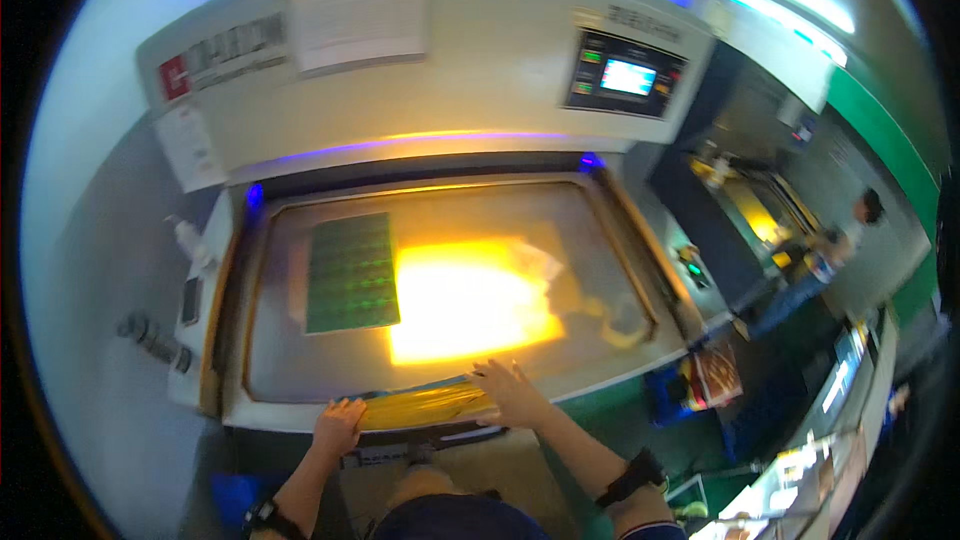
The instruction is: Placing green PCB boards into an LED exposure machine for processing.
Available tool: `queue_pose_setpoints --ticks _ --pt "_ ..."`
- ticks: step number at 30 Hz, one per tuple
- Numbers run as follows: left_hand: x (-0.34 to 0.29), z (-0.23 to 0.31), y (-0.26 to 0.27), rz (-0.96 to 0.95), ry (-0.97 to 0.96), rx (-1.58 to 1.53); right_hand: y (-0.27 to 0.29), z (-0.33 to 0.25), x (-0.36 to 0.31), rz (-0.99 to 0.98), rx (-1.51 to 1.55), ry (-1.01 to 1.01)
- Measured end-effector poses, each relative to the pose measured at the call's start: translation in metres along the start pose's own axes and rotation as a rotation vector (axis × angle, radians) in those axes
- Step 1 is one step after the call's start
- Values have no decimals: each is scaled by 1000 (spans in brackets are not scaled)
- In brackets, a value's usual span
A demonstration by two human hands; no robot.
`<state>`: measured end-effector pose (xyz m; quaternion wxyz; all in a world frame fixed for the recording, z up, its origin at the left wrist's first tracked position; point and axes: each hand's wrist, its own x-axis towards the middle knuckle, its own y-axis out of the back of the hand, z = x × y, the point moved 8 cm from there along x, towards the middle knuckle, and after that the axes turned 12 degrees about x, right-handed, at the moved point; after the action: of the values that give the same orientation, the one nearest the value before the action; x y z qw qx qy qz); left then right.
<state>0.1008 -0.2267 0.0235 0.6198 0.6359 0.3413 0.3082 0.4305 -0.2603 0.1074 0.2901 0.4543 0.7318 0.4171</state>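
At the front edge of the machine's table, a glossy yellow-reflecting panel point(425, 407) with a blue-green upper edge lies between my hands. My left hand point(340, 427) is closed on the left end of that panel, fingers curled over its edge. My right hand point(512, 395) is at the right end, its fingers spread and touching the panel's corner. A dark green rectangular board point(350, 275) rests flat on the glass table point(300, 370), left of a bright yellow glow. How far my right fingers reach under the panel cannot be seen.
The large pale machine point(500, 50) rises behind the table, with a control screen point(628, 77) at its right. A white bottle point(190, 240) and a phone point(190, 300) lie on the left ledge. Another person point(825, 255) works at a similar machine on the right.
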Motion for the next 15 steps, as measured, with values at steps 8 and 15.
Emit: queue_pose_setpoints --ticks 8,15 --pt "63 -126 -103 -439 158 105 -155 60 168 -72 -86 -56" --pt "271 -293 -87 -377 68 89 -86 117 413 -2 -113 23"
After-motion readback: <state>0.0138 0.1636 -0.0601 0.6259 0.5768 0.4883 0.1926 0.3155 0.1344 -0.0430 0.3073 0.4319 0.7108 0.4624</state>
